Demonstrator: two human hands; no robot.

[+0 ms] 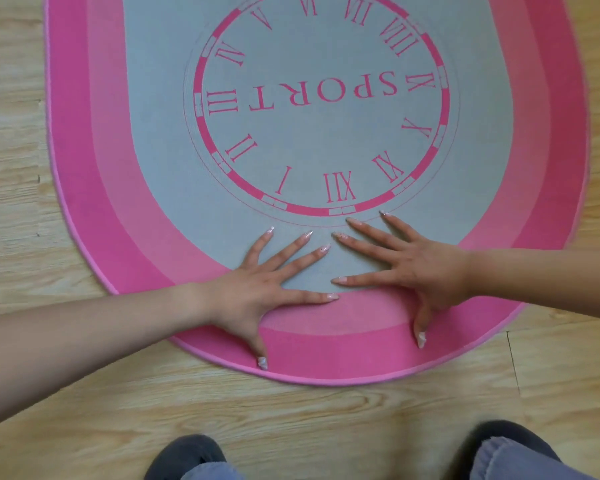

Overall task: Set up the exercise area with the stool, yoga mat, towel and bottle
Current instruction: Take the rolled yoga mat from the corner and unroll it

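A soft mat [125,188] with a wide pink edge and a grey middle lies flat on the light wooden floor [326,417]. Its grey part shows a pink clock ring [321,98] with old-style numbers and the word SPORT, upside down from here. The left hand [253,292] lies flat on the near end of the mat, fingers spread wide, holding nothing. The right hand [420,268] lies just beside it, also flat and spread wide, empty. Two dark grey slippers [187,452] stand on the floor near the mat's edge.
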